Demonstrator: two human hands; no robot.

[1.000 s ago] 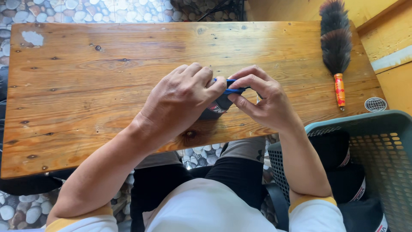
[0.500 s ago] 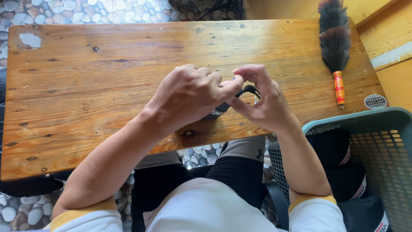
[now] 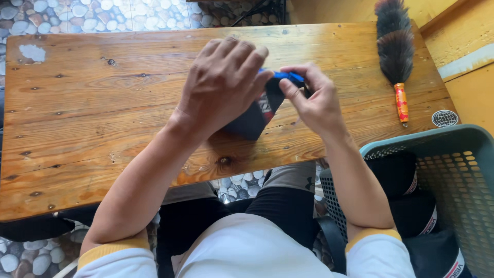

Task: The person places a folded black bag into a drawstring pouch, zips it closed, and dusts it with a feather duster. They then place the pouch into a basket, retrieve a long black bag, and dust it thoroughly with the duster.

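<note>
Since the earlier frame both hands have shifted toward the far side of the counter (image 3: 77, 128), and the dark item between them now sits further from the near edge. I note the left hand (image 3: 224, 85) lies palm down over the dark folded fabric piece (image 3: 254, 118), fingers curled over its upper part and covering most of it. I note the right hand (image 3: 314, 100) pinches the blue edge (image 3: 283, 76) of the same piece between thumb and forefinger, just right of the left hand's fingertips. Both hands touch the fabric; it rests on the counter near its middle, lower corner pointing toward the near edge. A small red and white patch shows on its face; I cannot make it out.

Along the right end of the counter lies a feather duster (image 3: 395, 49) with a dark head and orange handle, well apart from the hands. A grey-green plastic basket (image 3: 411, 141) stands at near right, below the counter's edge, holding dark folded items (image 3: 396, 175). Pebble flooring (image 3: 77, 13) shows beyond the far edge.
</note>
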